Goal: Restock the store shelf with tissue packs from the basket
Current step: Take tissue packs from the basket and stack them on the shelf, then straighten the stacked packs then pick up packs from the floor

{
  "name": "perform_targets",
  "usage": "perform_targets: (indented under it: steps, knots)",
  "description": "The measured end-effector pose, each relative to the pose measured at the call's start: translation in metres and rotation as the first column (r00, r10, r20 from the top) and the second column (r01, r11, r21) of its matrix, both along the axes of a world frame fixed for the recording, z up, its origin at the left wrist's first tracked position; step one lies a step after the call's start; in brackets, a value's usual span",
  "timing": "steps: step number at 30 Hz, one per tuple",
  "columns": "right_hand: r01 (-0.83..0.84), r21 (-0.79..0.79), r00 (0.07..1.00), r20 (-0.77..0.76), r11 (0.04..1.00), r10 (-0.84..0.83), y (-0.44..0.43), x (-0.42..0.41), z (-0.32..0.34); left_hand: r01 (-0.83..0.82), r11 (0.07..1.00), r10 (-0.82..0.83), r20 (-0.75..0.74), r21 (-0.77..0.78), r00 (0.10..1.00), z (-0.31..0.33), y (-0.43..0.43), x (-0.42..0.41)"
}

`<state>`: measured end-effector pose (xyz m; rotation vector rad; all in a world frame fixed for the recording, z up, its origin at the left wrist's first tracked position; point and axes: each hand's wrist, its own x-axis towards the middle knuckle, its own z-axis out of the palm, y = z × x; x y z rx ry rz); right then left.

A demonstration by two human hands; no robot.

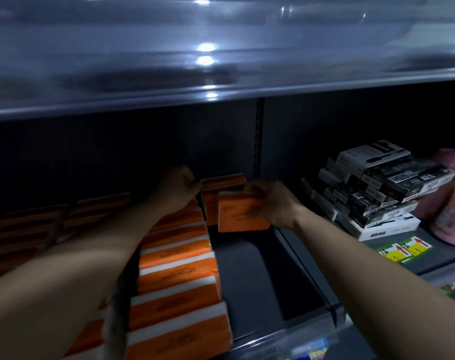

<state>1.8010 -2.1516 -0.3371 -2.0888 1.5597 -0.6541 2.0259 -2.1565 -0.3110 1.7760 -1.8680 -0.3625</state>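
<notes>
Both arms reach deep into a dark shelf (260,268). My right hand (270,201) grips an orange and white tissue pack (240,213), held upright just in front of other upright packs (221,184) at the back. My left hand (178,188) is curled at the top of the far end of a long row of orange tissue packs (179,271) that runs from the shelf's front edge toward the back. Whether it holds a pack is hidden. More orange packs (39,224) lie in the dark on the left. The basket is out of view.
A pile of black and white boxes (372,188) sits on the right part of the shelf, with pink packages (452,203) at the far right. Yellow and green price labels (405,249) lie on the shelf there. A glossy upper shelf (221,74) overhangs.
</notes>
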Motion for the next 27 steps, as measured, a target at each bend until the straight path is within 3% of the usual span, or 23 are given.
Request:
perform_targets:
  steps: [5, 12, 18, 27]
  knots:
    - [0.081, -0.107, 0.97, -0.222, 0.991, -0.103, -0.004, 0.025, -0.014, -0.022, 0.999, 0.021, 0.055, 0.023, 0.998, -0.01, 0.016, 0.017]
    - [0.132, -0.111, 0.985, -0.1, 0.985, -0.143, 0.004, 0.029, -0.018, -0.014, 0.999, 0.018, 0.115, -0.042, 0.993, -0.012, 0.037, 0.016]
    - [0.157, -0.135, 0.967, -0.18, 0.978, -0.18, 0.027, 0.018, -0.003, -0.021, 0.999, 0.027, 0.183, -0.035, 0.983, 0.005, 0.069, 0.013]
    - [0.067, -0.336, 0.963, -0.224, 0.94, -0.149, 0.121, 0.023, 0.045, -0.04, 0.998, 0.054, 0.354, -0.044, 0.934, 0.041, 0.162, 0.018]
